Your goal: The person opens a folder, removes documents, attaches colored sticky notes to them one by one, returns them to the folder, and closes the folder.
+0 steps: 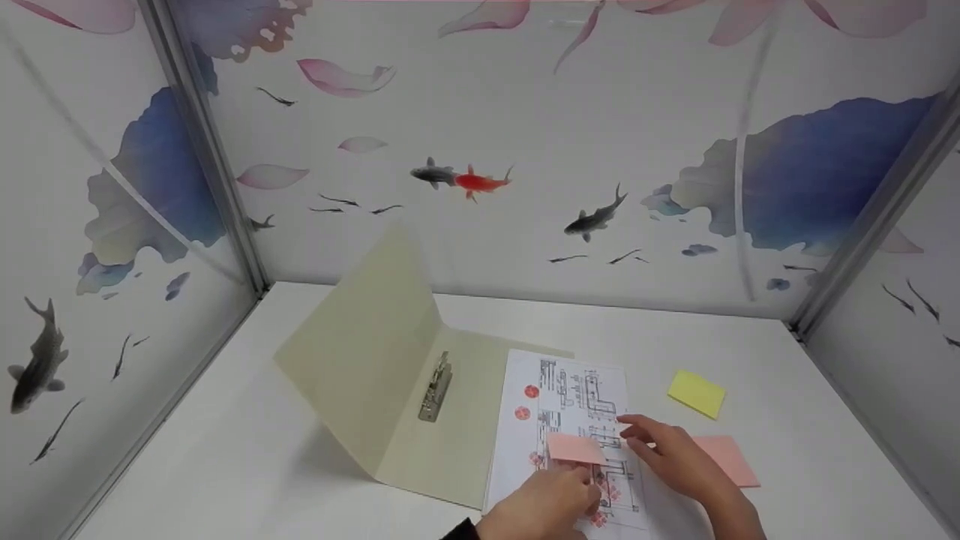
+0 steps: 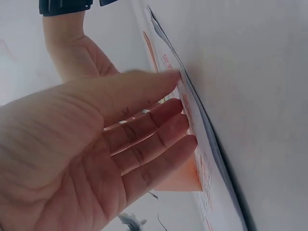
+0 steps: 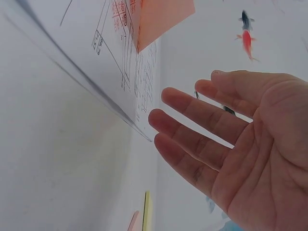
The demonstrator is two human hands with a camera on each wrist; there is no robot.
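Note:
A printed technical drawing sheet (image 1: 559, 397) with red round stamps lies over the right cover of an open beige folder (image 1: 367, 352). A pink sticky note (image 1: 576, 448) stands up from the sheet, its free edge raised. My left hand (image 1: 544, 501) is just in front of the note; in the left wrist view its extended fingertips (image 2: 188, 142) rest at the sheet's surface. My right hand (image 1: 671, 457) is at the sheet's right edge with fingers spread loosely. In the right wrist view nothing is between its fingers (image 3: 192, 154), and the sheet's edge lifts in a slight curve.
A metal clip (image 1: 436, 386) is fixed inside the folder, whose left cover stands tilted up. A yellow sticky pad (image 1: 697, 394) lies on the white table (image 1: 195, 442) to the right. A pink sticky pad (image 1: 731, 460) is partly behind my right hand. Printed walls (image 1: 510, 247) enclose the table.

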